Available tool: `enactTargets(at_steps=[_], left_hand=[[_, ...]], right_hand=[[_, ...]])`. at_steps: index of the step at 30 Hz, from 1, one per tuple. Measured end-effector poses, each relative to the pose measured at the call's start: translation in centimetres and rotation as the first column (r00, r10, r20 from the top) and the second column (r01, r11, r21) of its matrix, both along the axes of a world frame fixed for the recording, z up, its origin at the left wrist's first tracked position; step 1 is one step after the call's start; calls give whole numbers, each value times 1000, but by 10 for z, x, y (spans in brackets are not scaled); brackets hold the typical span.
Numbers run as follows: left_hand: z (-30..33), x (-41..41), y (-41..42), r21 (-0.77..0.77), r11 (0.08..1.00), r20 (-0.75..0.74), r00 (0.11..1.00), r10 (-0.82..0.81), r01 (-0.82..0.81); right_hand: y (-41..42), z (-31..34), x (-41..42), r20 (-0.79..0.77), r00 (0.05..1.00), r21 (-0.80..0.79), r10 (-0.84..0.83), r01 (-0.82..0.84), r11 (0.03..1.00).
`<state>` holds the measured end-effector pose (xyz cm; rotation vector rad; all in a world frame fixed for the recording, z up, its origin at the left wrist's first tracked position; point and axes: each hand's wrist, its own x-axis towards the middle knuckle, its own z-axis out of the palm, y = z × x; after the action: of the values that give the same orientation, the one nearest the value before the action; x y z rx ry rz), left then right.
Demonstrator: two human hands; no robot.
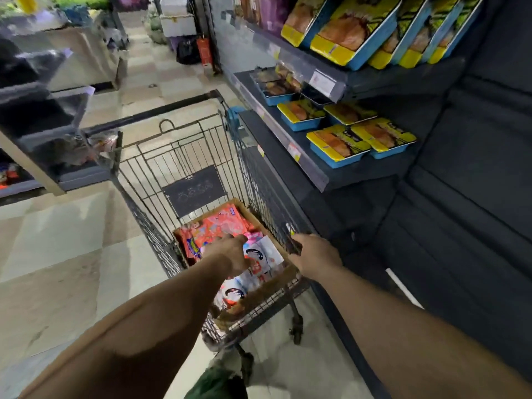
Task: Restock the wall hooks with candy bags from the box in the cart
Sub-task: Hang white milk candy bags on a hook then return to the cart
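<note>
Left hand (pixel 230 250) reaching into box (pixel 270 286), fingers curled over candy bags (pixel 221 226), hold unclear; right hand (pixel 312 256) gripping cart (pixel 184 156) rim; risk: loose hold drops bags.

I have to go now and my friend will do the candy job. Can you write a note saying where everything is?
Left hand: reaching down into the box, on the candy bags; grip hidden.
Right hand: gripping the cart at its right rim.
The box sits in the cart, still full of red and white bags.
Done: nothing visible. No wall hooks in view.
Left: take bags out, hang them.
</note>
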<state>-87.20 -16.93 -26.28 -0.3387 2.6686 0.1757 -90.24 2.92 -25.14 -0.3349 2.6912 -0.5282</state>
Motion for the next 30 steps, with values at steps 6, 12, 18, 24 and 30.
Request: enactTargets(at_steps=[6, 12, 18, 24, 30], left_hand=[[-62, -103, -72, 48, 981, 111, 975, -194, 189], [-121, -157, -110, 179, 944, 221, 923, -314, 278], [-192, -177, -112, 359, 930, 366, 904, -219, 80], [-245, -190, -86, 394, 905, 408, 913, -18, -158], [-265, -186, -84, 410, 865, 421, 901, 101, -288]], right_hand=[[-56, -50, -53, 123, 968, 29, -219, 217, 976], [-115, -105, -72, 325, 851, 90, -411, 405, 910], [-133, -159, -64, 415, 710, 146, -569, 565, 812], [-135, -199, -65, 447, 606, 123, -658, 687, 716], [-133, -213, -63, 471, 531, 46, -704, 783, 621]])
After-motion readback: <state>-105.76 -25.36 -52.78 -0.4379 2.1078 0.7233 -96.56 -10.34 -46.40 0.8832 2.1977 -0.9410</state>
